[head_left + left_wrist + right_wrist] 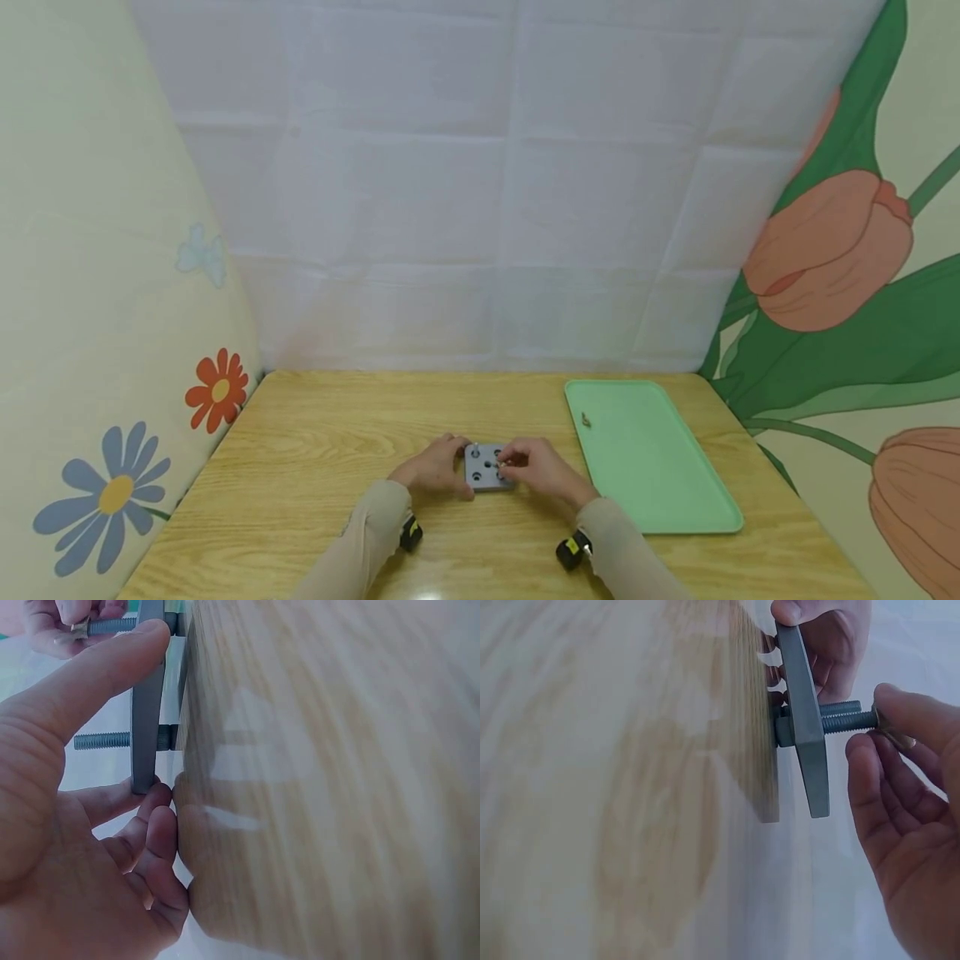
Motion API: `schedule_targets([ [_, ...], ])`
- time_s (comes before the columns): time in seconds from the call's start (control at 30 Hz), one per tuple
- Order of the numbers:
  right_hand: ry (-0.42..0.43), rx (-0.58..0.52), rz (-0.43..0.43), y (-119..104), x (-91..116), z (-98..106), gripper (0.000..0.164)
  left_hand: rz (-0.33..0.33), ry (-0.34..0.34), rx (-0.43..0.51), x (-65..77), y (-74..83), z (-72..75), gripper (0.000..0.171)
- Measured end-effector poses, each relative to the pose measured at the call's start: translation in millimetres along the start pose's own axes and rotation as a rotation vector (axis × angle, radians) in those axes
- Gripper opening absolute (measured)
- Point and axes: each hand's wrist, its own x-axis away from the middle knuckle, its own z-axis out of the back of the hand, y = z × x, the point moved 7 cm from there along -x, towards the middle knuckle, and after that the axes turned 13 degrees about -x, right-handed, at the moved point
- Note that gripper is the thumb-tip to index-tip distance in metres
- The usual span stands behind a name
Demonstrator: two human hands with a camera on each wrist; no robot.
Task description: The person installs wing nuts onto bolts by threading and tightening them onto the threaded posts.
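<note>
A grey metal plate (489, 484) with several holes lies low over the table between my hands. Threaded bolts stand up through it, their heads on the table side; one bolt (105, 740) shows bare thread in the left wrist view. My left hand (437, 469) grips the plate from the left, its thumb along the near edge and fingers at the far side. With thumb and fingertips, my right hand (542, 469) pinches a small brass-coloured wing nut (79, 631) at the tip of a right-hand bolt (847, 723). Its fingers partly hide the nut.
To the right on the wooden table (322, 433) lies a light green tray (660, 467). A small brass-coloured piece (586, 420) sits near its left rim. A white cloth (480, 208) hangs behind the table, with flower-patterned walls on both sides.
</note>
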Motion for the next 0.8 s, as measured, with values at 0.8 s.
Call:
schedule_targets([
  [0.8,-0.078,0.002,-0.024,3.8,2.1,-4.6,0.016,0.011,-0.011,0.011,-0.4,-0.2,-1.8,0.079],
])
